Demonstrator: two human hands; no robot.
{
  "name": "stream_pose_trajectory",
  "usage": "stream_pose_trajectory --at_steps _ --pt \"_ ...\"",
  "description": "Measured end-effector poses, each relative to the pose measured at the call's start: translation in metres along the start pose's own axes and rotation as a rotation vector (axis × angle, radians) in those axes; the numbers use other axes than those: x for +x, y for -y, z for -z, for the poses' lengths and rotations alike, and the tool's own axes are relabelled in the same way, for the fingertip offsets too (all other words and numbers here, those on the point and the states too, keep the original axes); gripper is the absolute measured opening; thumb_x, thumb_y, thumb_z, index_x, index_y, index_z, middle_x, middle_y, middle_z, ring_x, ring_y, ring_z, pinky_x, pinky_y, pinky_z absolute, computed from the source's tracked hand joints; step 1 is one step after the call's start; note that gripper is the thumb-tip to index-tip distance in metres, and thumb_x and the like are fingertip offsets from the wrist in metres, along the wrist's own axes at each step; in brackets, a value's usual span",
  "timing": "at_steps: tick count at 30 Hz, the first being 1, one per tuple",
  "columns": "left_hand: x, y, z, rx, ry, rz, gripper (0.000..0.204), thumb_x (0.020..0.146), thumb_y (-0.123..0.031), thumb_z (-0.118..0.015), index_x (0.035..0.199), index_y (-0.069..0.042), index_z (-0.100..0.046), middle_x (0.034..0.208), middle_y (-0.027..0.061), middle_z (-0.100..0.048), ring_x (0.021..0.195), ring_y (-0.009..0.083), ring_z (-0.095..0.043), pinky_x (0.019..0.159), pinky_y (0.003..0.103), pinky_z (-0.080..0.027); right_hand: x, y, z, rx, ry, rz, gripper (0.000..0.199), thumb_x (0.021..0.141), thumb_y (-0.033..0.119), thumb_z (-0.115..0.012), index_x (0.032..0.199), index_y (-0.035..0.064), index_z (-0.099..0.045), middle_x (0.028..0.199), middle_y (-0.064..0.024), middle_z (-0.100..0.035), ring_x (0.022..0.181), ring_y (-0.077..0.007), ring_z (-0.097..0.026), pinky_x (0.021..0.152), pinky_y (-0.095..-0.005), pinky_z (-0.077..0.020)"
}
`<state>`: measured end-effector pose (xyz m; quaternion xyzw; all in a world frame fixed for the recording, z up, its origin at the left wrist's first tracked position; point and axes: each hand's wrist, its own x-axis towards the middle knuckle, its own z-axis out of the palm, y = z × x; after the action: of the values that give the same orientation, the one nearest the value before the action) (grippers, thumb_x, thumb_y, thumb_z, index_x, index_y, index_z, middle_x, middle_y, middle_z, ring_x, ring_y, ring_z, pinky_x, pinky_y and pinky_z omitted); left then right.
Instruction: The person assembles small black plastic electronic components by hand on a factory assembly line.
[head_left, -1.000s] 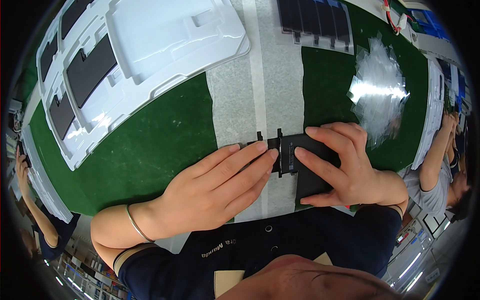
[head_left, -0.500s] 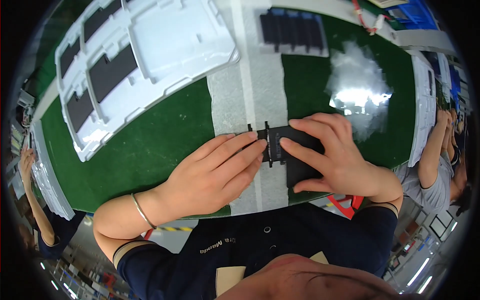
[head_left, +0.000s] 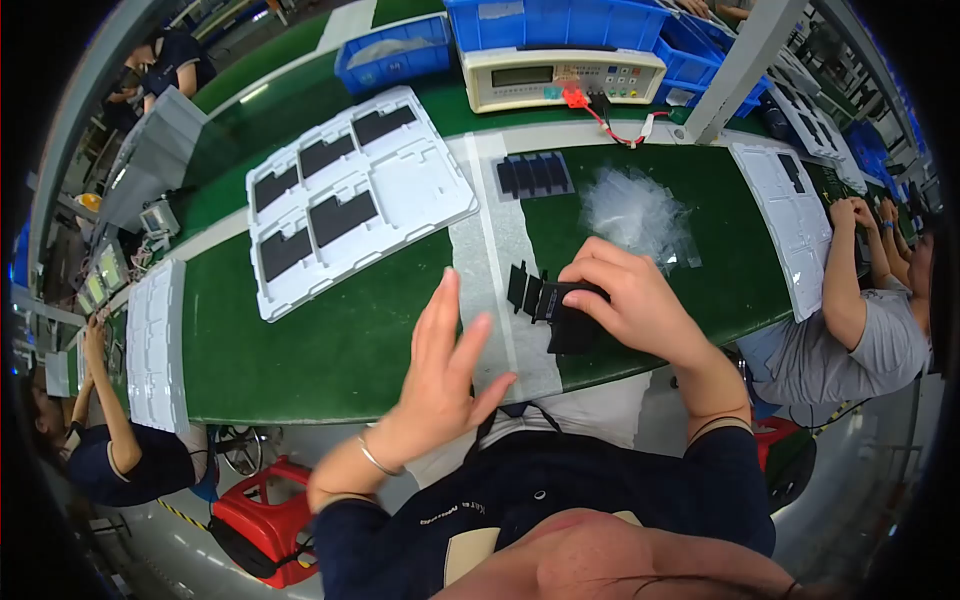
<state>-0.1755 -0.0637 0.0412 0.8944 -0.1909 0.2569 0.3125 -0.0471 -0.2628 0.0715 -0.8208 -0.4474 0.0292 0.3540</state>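
Note:
My right hand grips a stack of flat black rectangular parts resting on the pale strip of the green belt. The parts fan out to the left of my fingers. My left hand is lifted off them, fingers spread, holding nothing, hovering above the belt's near edge. A white moulded tray with several black parts in its pockets lies up and to the left.
A row of black parts and a heap of clear plastic film lie behind my right hand. A beige bench meter and blue bins stand at the back. Seated people work at left and right.
My left hand has let go of the black parts and lifted away toward me, fingers opening. The view has tipped up, showing the far side of the belt.

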Motion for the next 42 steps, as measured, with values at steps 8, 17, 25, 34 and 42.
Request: stream_pose_trajectory --at_steps 8,17,25,34,42 --pt "-0.032 -0.014 -0.043 -1.129 -0.565 0.528 0.062 0.076 0.005 -0.057 0.129 -0.001 -0.025 0.111 0.0168 -0.054 0.097 0.0166 -0.052 0.088 0.029 -0.039 -0.017 0.027 -0.071 0.972 -0.099 -0.125 0.017 0.079 0.002 -0.057 0.091 0.0009 -0.045 0.084 -0.0049 -0.051 0.075 -0.0092 -0.053 0.065 -0.0235 -0.044" --pt "-0.063 -0.009 -0.032 -1.067 -0.425 0.569 0.046 0.078 0.005 -0.056 0.12 0.001 -0.037 0.107 0.0148 -0.058 0.097 0.0145 -0.054 0.086 0.025 -0.041 -0.009 0.022 -0.064 0.721 -0.242 0.02 0.01 0.078 0.006 -0.057 0.072 0.0009 -0.051 0.074 -0.0026 -0.047 0.064 -0.0098 -0.042 0.056 -0.0224 -0.0339" --pt "-0.062 -0.007 -0.015 -0.763 -0.355 0.457 0.048 0.078 0.007 -0.054 0.121 0.0 -0.034 0.108 0.0167 -0.057 0.097 0.0168 -0.054 0.084 0.026 -0.041 -0.009 0.035 -0.057 0.96 -0.189 0.155 0.013 0.079 0.006 -0.055 0.068 0.001 -0.051 0.07 -0.0038 -0.046 0.063 -0.011 -0.04 0.056 -0.0222 -0.0319" --pt "-0.065 0.004 -0.006 -1.151 -0.564 0.526 0.061 0.074 0.012 -0.053 0.127 -0.005 -0.028 0.106 0.015 -0.056 0.094 0.017 -0.052 0.085 0.029 -0.04 -0.017 0.003 -0.066 -0.27 -0.438 -0.211 0.017 0.065 0.001 -0.065 0.071 0.0026 -0.049 0.068 -0.0064 -0.047 0.059 -0.0186 -0.045 0.052 -0.0271 -0.0354" --pt "-0.047 -0.004 -0.012 -1.412 -0.61 0.61 0.053 0.075 0.011 -0.054 0.12 -0.006 -0.033 0.107 0.0157 -0.055 0.095 0.0182 -0.053 0.084 0.03 -0.041 -0.017 0.028 -0.09 0.775 -0.276 0.079 0.026 0.071 0.013 -0.07 0.088 -0.0018 -0.057 0.084 -0.0072 -0.053 0.071 -0.0137 -0.05 0.063 -0.025 -0.042"
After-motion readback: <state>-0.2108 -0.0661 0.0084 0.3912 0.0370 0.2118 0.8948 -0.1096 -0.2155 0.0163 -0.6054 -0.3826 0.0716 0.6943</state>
